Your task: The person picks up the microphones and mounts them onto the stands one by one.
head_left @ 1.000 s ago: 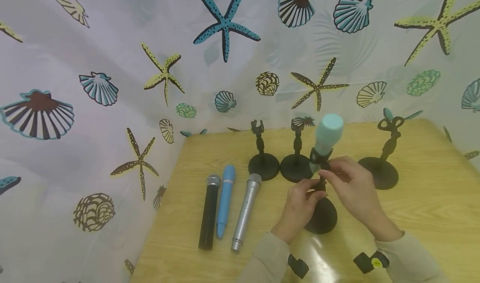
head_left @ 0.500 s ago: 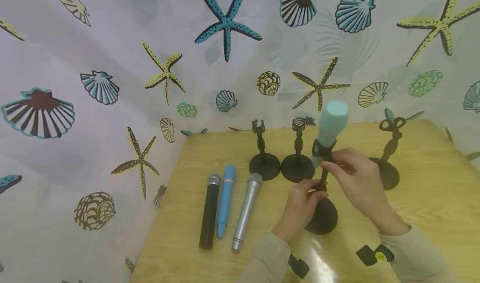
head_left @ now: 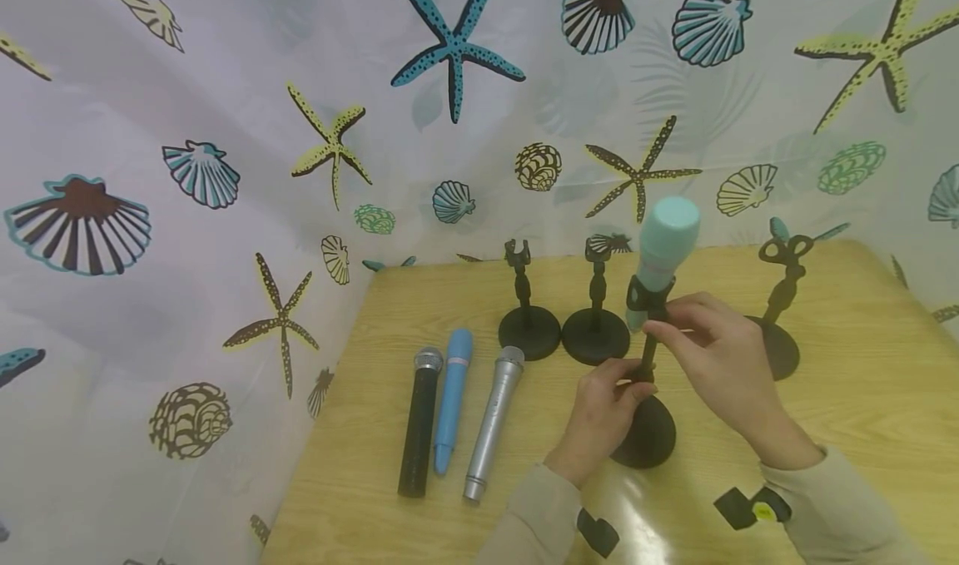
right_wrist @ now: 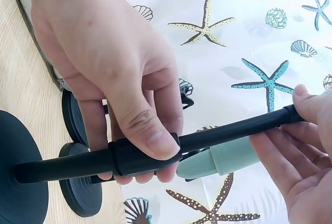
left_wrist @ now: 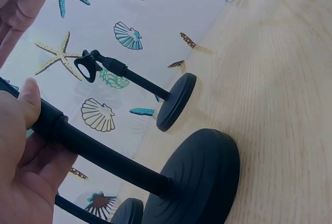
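A mint-green microphone (head_left: 667, 236) sits tilted in the clip of a black desktop microphone stand (head_left: 644, 440). My left hand (head_left: 599, 407) grips the collar (right_wrist: 145, 154) partway up the stand's pole, thumb on one side and fingers on the other. Higher up, just under the clip, my right hand (head_left: 722, 365) pinches the top of the pole between thumb and fingers. A bare length of thin pole (right_wrist: 228, 130) shows between the two hands. The round base (left_wrist: 199, 177) stands on the table in the left wrist view.
Left on the wooden table (head_left: 345, 515) lie a black microphone (head_left: 419, 423), a blue microphone (head_left: 452, 407) and a silver microphone (head_left: 492, 428). Behind are two black stands (head_left: 528, 332) (head_left: 595, 336), with another stand (head_left: 782, 349) at right. A patterned curtain (head_left: 487, 157) hangs behind.
My right hand has moved up and slightly right, raising the clip and mint-green microphone. More thin pole shows above the collar. My left hand has stayed at the collar.
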`<state>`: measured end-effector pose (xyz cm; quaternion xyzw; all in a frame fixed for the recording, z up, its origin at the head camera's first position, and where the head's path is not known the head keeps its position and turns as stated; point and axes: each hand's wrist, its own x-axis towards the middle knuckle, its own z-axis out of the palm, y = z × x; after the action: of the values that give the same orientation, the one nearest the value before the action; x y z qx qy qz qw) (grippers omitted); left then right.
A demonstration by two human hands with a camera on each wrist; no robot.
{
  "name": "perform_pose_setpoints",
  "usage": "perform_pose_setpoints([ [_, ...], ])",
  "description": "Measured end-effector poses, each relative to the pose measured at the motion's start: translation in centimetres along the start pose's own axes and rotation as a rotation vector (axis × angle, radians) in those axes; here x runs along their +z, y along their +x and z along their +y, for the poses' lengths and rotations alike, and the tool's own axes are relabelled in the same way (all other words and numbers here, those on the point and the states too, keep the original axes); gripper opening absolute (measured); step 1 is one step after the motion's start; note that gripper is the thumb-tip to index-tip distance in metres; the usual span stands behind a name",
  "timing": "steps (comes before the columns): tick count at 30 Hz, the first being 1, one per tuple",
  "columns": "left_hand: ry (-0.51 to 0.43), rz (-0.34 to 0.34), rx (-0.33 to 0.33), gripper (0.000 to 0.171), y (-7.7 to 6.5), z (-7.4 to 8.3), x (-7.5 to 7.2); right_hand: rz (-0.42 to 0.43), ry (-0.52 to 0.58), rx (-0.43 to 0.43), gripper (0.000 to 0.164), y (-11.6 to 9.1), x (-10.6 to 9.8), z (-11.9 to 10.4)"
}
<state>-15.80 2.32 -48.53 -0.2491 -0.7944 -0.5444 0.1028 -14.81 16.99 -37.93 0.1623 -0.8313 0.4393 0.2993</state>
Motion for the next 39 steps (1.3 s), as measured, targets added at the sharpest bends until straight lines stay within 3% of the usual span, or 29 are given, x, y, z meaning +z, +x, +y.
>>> perform_pose_setpoints([
  [9, -0.126, -0.04, -0.179, 0.033, 0.4, 1.0, -0.3, -0.009, -0.002, 0.016, 0.009, 0.2, 0.2, 0.0],
  [15, -0.13, -0.008, -0.206, 0.03, 0.5, 1.1, -0.3, -0.014, 0.025, 0.006, 0.012, 0.2, 0.1, 0.0],
  [18, -0.062, -0.02, -0.164, 0.026, 0.5, 0.9, -0.5, -0.012, 0.021, -0.005, 0.012, 0.2, 0.0, 0.0],
  [22, 0.141, -0.041, -0.024, 0.023, 0.4, 0.6, -0.8, -0.01, 0.01, -0.004, 0.012, 0.2, 0.0, 0.1],
  [24, 0.197, -0.06, 0.025, 0.024, 0.3, 0.4, -0.9, -0.008, 0.005, 0.002, 0.011, 0.0, 0.1, 0.1],
  [27, 0.086, -0.128, -0.027, 0.03, 0.3, 0.3, -1.1, -0.009, 0.004, 0.009, 0.01, -0.1, 0.1, 0.1],
  [30, -0.106, -0.196, -0.162, 0.034, 0.2, 0.3, -1.1, -0.015, 0.01, 0.016, 0.01, -0.2, 0.1, 0.0],
  [32, -0.181, -0.203, -0.233, 0.037, 0.2, 0.3, -1.0, -0.017, 0.018, 0.018, 0.01, -0.2, 0.1, 0.1],
  [35, -0.201, -0.179, -0.278, 0.038, 0.3, 0.4, -0.8, -0.017, 0.02, 0.019, 0.011, -0.2, 0.1, 0.1],
  [39, -0.15, -0.112, -0.238, 0.034, 0.6, 0.8, -0.7, -0.016, 0.022, 0.022, 0.012, -0.2, 0.1, 0.2],
])
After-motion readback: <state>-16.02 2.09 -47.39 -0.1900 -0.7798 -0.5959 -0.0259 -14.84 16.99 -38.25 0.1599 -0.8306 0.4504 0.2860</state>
